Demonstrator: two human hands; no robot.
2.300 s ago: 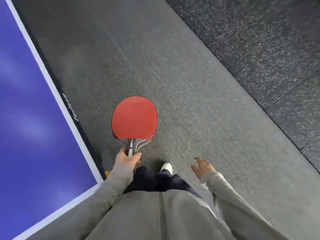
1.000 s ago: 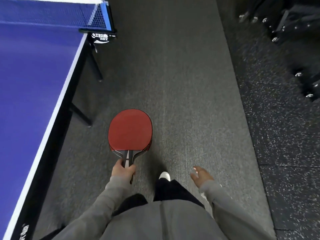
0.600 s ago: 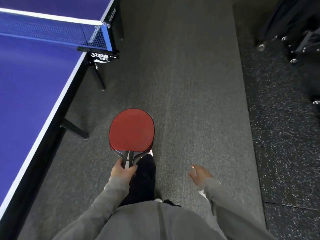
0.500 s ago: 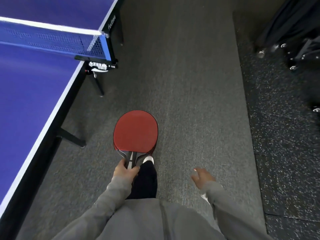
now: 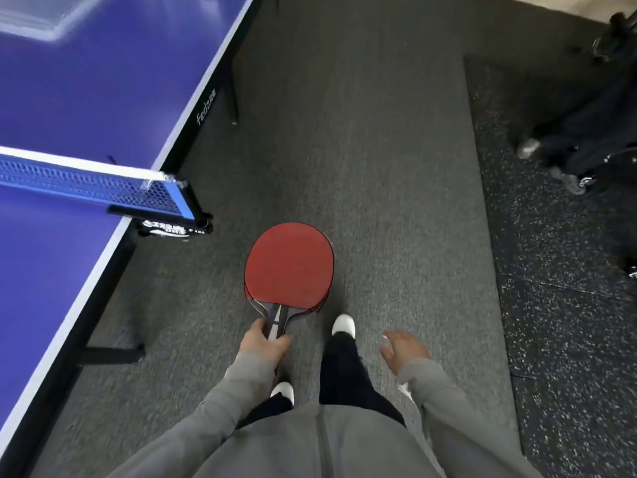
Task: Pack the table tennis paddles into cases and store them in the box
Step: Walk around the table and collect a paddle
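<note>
The paddles (image 5: pixel 289 267) could slip apart and drop on the carpet, because the left hand (image 5: pixel 263 343) grips only the handles of the stack. They stick out in front of that hand, red side up, beside the blue bench (image 5: pixel 86 84). The right hand (image 5: pixel 403 348) hangs loose, fingers spread, holding nothing.
</note>
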